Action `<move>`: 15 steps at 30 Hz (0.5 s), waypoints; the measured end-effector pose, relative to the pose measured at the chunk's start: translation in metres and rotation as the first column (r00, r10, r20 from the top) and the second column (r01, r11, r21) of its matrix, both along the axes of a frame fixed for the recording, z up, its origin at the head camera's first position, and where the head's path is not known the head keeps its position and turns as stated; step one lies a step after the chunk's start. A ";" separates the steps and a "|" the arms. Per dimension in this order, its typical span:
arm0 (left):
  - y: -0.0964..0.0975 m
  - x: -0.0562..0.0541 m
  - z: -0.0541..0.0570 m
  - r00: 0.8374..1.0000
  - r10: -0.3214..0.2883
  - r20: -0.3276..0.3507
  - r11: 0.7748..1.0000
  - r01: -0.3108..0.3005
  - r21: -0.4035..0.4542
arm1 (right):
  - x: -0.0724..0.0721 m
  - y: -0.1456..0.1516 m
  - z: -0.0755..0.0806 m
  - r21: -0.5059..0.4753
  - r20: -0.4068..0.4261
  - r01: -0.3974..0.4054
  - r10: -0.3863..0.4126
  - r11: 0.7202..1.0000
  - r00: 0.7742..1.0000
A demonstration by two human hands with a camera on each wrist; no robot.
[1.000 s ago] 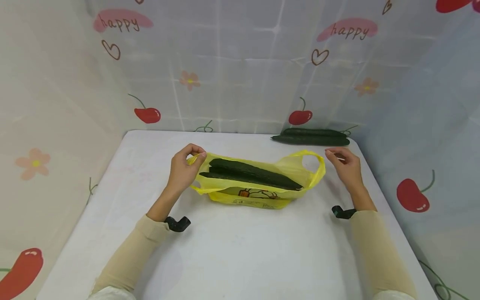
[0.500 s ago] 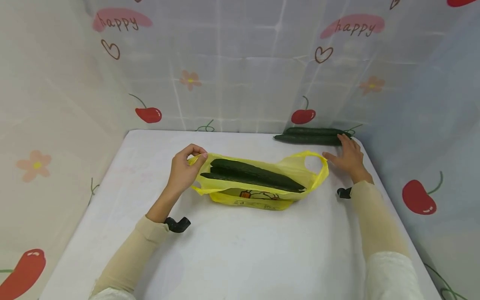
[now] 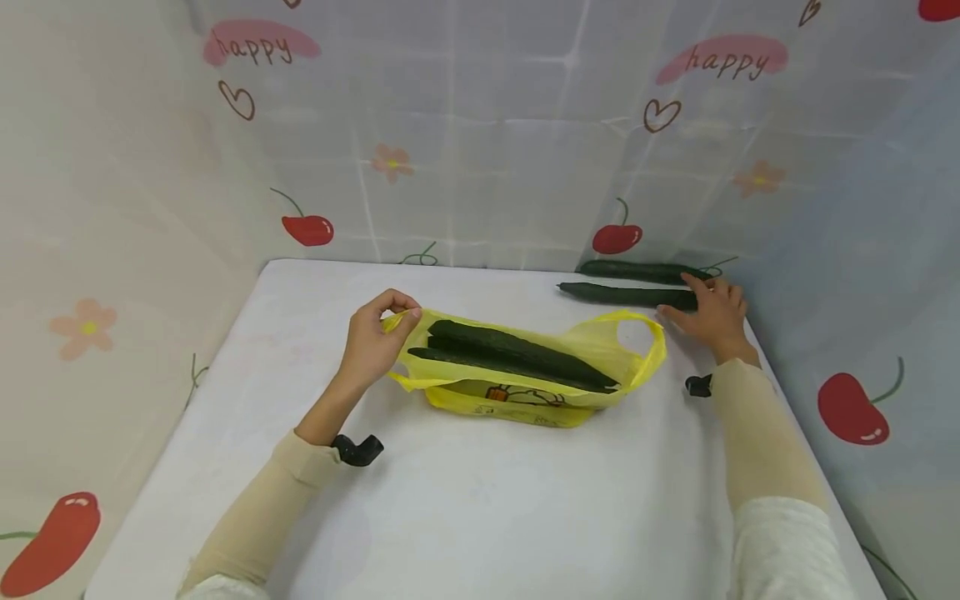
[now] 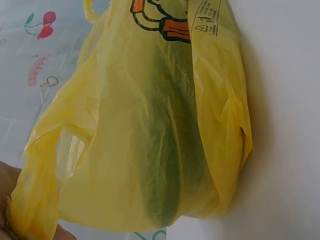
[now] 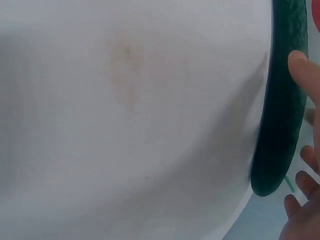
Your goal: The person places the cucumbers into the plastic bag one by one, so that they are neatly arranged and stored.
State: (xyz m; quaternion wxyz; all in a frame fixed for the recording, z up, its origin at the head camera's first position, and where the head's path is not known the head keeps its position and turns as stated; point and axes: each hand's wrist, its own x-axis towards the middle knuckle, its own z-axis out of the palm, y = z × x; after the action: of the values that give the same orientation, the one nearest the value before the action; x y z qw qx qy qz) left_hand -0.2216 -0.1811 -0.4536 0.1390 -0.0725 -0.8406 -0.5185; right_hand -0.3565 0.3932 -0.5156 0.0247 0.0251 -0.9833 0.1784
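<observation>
My left hand [image 3: 375, 337] pinches the left handle of a yellow plastic bag [image 3: 517, 408], whose mouth stands open towards me. Several dark green cucumbers [image 3: 517, 354] lie lengthwise inside the bag; one shows dimly through the film in the left wrist view. At the back right, my right hand [image 3: 716, 317] grips the right end of a long cucumber [image 3: 618, 294], thumb on the near side and fingers beyond it. The right wrist view shows the thumb [image 5: 302, 70] pressed against this cucumber's skin. Behind it lies another cucumber [image 3: 637, 271], partly covered by the fingers.
A white table [image 3: 480, 517] carries everything. Printed curtains [image 3: 510, 150] close in the back and both sides, the back one right behind the rear cucumber. The bag's right handle loop [image 3: 648, 342] stands up near my right forearm.
My right hand has gone from beside the bag's right handle to the cucumbers at the back. The front cucumber has shifted towards me, away from the rear one. My left hand keeps its hold.
</observation>
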 end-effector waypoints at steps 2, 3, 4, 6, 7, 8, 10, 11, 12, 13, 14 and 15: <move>0.001 0.000 0.001 1.000 0.000 0.000 1.000 0.000 -0.005 | 0.001 0.002 -0.002 0.005 -0.020 -0.004 0.004 1.000 1.000; 0.001 -0.001 0.002 1.000 0.001 0.001 1.000 -0.001 -0.008 | 0.003 0.002 -0.002 -0.001 -0.020 -0.010 0.009 1.000 1.000; 0.001 -0.001 0.003 1.000 0.001 0.002 1.000 -0.001 -0.009 | 0.003 0.003 -0.004 -0.003 -0.015 -0.018 0.018 1.000 1.000; 0.002 -0.001 0.003 1.000 0.001 0.003 1.000 -0.001 -0.008 | 0.005 0.006 -0.006 -0.010 0.002 -0.033 0.033 0.999 0.999; 0.002 -0.001 0.004 1.000 0.002 0.003 1.000 -0.002 -0.012 | 0.006 0.007 -0.008 -0.008 0.008 -0.035 0.035 0.999 0.999; 0.003 -0.002 0.004 1.000 0.001 0.001 1.000 -0.001 -0.012 | 0.007 0.008 -0.009 -0.009 0.011 -0.034 0.034 0.999 0.999; 0.003 -0.002 0.005 1.000 -0.001 0.001 1.000 0.001 -0.011 | 0.008 0.008 -0.010 -0.023 0.007 -0.031 0.031 0.999 0.999; 0.003 -0.002 0.005 1.000 0.000 0.005 1.000 0.000 -0.011 | 0.009 0.008 -0.009 -0.023 0.009 -0.033 0.033 0.999 0.999; 0.003 -0.002 0.004 1.000 0.001 0.011 1.000 -0.001 -0.010 | 0.010 0.006 -0.009 -0.023 0.011 -0.035 0.035 0.999 0.999; 0.004 -0.002 0.004 1.000 0.000 0.016 1.000 0.000 -0.010 | 0.011 0.005 -0.008 -0.023 0.014 -0.037 0.038 0.999 0.999; 0.004 -0.002 0.004 1.000 -0.001 0.020 1.000 0.001 -0.008 | 0.012 0.003 -0.007 -0.026 0.017 -0.040 0.041 0.999 0.999; 0.004 -0.001 0.004 1.000 -0.001 0.023 1.000 0.001 -0.006 | 0.013 0.002 -0.006 -0.031 0.021 -0.047 0.047 0.998 0.999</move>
State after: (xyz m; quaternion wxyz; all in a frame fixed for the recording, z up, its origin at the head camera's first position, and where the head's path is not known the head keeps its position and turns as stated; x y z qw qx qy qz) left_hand -0.2230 -0.1772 -0.4500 0.1289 -0.0673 -0.8437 -0.5168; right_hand -0.3439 0.3952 -0.5219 0.0101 0.0459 -0.9799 0.1939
